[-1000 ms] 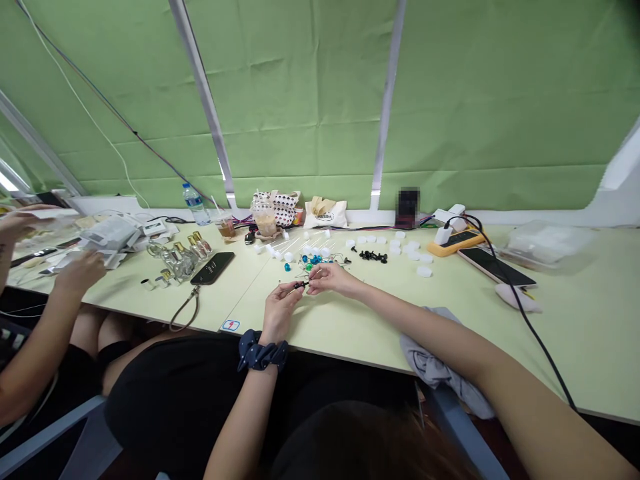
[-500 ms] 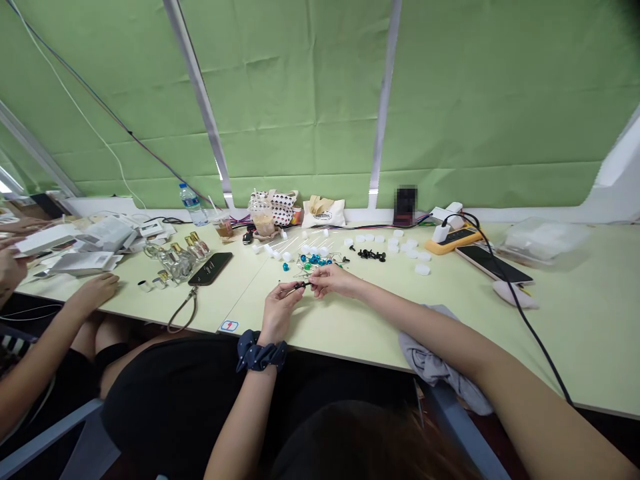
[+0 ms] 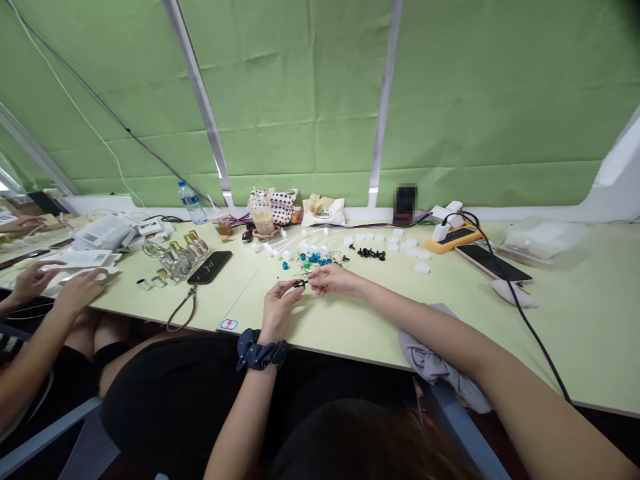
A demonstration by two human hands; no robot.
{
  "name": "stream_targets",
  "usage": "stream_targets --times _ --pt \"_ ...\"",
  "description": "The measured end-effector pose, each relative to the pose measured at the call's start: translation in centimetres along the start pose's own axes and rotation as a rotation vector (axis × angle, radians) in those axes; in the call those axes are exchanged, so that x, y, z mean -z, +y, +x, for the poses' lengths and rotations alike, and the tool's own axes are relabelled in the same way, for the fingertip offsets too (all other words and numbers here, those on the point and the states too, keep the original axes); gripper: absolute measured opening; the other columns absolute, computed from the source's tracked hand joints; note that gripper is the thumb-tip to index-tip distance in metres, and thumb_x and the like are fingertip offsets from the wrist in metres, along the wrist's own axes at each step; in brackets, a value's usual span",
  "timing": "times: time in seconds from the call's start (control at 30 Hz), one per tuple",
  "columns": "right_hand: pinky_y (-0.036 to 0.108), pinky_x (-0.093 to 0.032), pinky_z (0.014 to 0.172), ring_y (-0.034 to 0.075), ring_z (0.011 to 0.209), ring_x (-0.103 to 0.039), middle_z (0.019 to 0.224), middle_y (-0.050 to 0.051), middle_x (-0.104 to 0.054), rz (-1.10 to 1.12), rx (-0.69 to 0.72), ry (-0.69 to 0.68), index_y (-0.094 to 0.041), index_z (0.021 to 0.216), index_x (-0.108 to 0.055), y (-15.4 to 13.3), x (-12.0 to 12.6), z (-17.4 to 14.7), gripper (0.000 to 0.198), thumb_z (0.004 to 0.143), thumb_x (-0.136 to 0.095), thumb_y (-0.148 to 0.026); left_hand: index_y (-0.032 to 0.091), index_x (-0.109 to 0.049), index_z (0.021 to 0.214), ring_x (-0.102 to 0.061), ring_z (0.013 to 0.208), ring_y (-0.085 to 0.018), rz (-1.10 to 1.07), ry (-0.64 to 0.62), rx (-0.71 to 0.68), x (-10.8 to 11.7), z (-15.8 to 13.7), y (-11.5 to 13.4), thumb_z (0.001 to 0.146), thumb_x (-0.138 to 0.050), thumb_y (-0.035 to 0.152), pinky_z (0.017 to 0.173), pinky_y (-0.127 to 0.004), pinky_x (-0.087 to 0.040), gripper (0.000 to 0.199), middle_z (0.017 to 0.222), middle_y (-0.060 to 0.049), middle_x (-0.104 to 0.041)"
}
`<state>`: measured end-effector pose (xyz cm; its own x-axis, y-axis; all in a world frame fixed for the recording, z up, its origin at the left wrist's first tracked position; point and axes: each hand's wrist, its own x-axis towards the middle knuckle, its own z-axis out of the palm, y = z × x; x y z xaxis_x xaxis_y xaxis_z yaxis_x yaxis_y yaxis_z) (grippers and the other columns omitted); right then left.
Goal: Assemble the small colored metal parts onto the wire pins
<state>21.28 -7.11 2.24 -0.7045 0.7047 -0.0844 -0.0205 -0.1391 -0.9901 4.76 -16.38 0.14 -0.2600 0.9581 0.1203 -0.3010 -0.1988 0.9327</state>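
Observation:
My left hand, with a dark dotted scrunchie round its wrist, pinches a small black piece above the table's front part. Close against the other end of that piece, my right hand has its fingertips pressed together; what sits between them is too small to make out. Just beyond the hands lie blue beads and thin wire-like pieces. A pile of small black parts is farther right, beside several white caps.
Left of me are glass bottles, a phone and a co-worker's hands on white packets. Drink cups stand at the back. To the right lie a yellow meter, another phone and a black cable.
My hands stay nearly in place, with the black piece turned slightly and more of a gap before my right fingertips. The co-worker's hands have come down onto white packets; the raised white box is gone.

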Motion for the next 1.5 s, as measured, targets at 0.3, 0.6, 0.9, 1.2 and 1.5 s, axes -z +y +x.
stream_targets --times 0.3,0.6,0.9,1.2,1.5 --pt "0.018 -0.043 0.042 0.008 0.048 -0.055 0.06 0.002 -0.061 -0.052 -0.062 0.041 -0.013 0.078 -0.065 -0.3 -0.3 0.0 0.031 0.076 -0.071 -0.043 0.015 -0.066 0.081 -0.066 0.092 -0.021 -0.018 -0.057 -0.043 -0.1 0.1 0.0 0.055 -0.083 0.018 0.09 -0.037 -0.046 0.031 0.1 -0.008 -0.07" --pt "0.018 -0.043 0.041 0.009 0.045 -0.055 0.057 0.0 -0.059 -0.091 -0.031 0.032 -0.017 0.095 -0.058 -0.4 -0.3 -0.2 0.031 0.083 -0.061 -0.046 0.015 -0.065 0.081 -0.065 0.097 -0.024 0.048 -0.086 -0.065 -0.1 0.2 -0.2 0.057 -0.082 0.022 0.093 -0.04 -0.046 0.03 0.104 -0.011 -0.07" --pt "0.023 -0.053 0.053 0.012 0.066 -0.063 0.081 0.002 -0.062 -0.069 0.05 -0.073 -0.019 0.106 -0.057 -0.7 -0.2 -0.8 0.043 0.071 -0.076 -0.035 0.014 -0.066 0.083 -0.065 0.095 -0.023 0.059 -0.074 -0.079 -0.1 -0.1 0.2 0.059 -0.082 0.024 0.091 -0.04 -0.047 0.03 0.101 -0.01 -0.07" --pt "0.02 -0.049 0.045 0.013 0.056 -0.061 0.064 0.002 -0.059 -0.12 -0.031 -0.059 -0.018 0.107 -0.056 -0.6 -0.6 -0.6 0.04 0.086 -0.054 -0.052 0.013 -0.066 0.082 -0.063 0.101 -0.024 0.087 -0.102 -0.088 -0.2 -0.1 0.2 0.06 -0.081 0.023 0.093 -0.039 -0.046 0.028 0.101 -0.011 -0.07" --pt "0.024 -0.054 0.053 0.013 0.068 -0.062 0.081 0.002 -0.061 -0.063 0.07 -0.038 -0.02 0.109 -0.055 -0.8 -0.5 -0.9 0.04 0.075 -0.073 -0.031 0.014 -0.066 0.085 -0.065 0.097 -0.024 0.073 -0.077 -0.069 0.1 0.1 -0.1 0.059 -0.082 0.026 0.092 -0.04 -0.046 0.032 0.103 -0.011 -0.07"
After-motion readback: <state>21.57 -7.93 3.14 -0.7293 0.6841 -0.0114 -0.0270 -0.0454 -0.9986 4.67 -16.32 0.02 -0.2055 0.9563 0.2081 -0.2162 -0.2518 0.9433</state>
